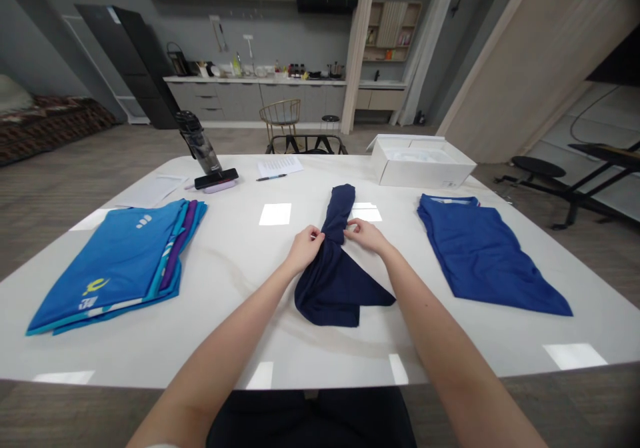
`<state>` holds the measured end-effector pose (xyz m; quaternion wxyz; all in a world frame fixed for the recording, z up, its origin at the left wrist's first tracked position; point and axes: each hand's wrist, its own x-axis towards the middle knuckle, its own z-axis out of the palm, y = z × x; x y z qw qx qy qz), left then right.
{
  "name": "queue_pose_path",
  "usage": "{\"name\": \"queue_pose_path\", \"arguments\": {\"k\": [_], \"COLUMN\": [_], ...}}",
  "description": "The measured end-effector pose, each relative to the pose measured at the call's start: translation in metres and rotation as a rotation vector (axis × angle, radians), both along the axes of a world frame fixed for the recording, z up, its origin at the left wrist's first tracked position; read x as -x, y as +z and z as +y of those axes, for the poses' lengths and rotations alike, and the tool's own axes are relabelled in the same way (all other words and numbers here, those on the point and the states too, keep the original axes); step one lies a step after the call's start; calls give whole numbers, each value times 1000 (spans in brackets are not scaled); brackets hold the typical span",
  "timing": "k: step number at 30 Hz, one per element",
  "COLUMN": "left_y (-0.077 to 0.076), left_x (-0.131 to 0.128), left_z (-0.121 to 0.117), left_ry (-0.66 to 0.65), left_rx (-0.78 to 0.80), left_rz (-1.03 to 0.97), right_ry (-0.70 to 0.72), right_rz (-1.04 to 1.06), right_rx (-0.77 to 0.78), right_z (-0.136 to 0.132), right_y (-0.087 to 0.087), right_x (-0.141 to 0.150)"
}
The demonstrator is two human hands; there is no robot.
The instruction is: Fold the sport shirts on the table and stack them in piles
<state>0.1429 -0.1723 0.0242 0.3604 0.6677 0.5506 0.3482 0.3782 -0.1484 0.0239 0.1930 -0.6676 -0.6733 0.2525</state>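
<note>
A dark navy cloth garment (330, 289) lies on the white table (240, 348), its upper part gathered into a narrow roll. My left hand (303, 249) grips the left side of the roll, and my right hand (365, 237) pinches its right edge. The fingers of both hands meet the fabric near the middle of the table. To the right lies a flattened blue T-shirt (483, 255). A stack of folded bright blue shirts (110, 268) with printed marks sits at the left.
A white open box (423, 166) stands at the table's far right. At the far edge are a tilted dark bottle (199, 143), a black phone (216, 178), papers (280, 166) and a pen (271, 177). Chairs stand beyond the table, with kitchen cabinets behind.
</note>
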Motion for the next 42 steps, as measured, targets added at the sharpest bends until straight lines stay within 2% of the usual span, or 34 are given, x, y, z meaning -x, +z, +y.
{"name": "queue_pose_path", "arguments": {"k": [2, 5, 8, 10, 13, 16, 18, 20, 22, 24, 26, 29, 31, 33, 35, 36, 39, 42], "left_y": [5, 21, 35, 37, 28, 16, 12, 13, 17, 22, 27, 32, 33, 30, 23, 19, 6, 1], "left_x": [-1, -8, -20, -29, -39, -43, -41, -36, -25, -10, 8, 27, 30, 27, 22, 20, 18, 20], "left_z": [6, 21, 42, 55, 69, 76, 81, 90, 101, 111, 119, 122, 120, 117, 116, 116, 118, 121], "left_ry": [-27, -88, -196, -263, -306, -298, -255, -168, -62, 22, 81, 149, 87, -83, -232, -255, -175, -73], "left_rx": [-20, -94, -152, -193, -222, -188, -134, -20, 158, 285, 257, -25, -238, -353, -334, -301, -240, -207], "left_rz": [87, 263, 452, 544, 615, 577, 438, 221, 3, -98, -1, 297, 398, 441, 513, 563, 705, 770], "right_ry": [68, 155, 186, 192, 216, 226, 231, 235, 227, 207, 196, 197, 221, 265, 307, 320, 335, 348], "right_rz": [-14, 20, 28, 13, -16, -13, 30, 65, 51, 10, -19, -61, -82, -107, -129, -132, -116, -117], "right_rx": [91, 284, 470, 554, 601, 528, 435, 353, 274, 198, 140, 63, 0, -60, -102, -113, -120, -122], "right_z": [16, 39, 61, 74, 86, 92, 95, 96, 98, 98, 97, 95, 94, 95, 96, 97, 98, 97], "right_y": [4, 15, 23, 25, 22, 18, 16, 15, 13, 11, 7, -2, -7, -11, -14, -14, -14, -13], "right_x": [0, 1, -1, -3, -4, -5, -7, -10, -11, -8, 0, 17, 27, 32, 32, 32, 31, 31]}}
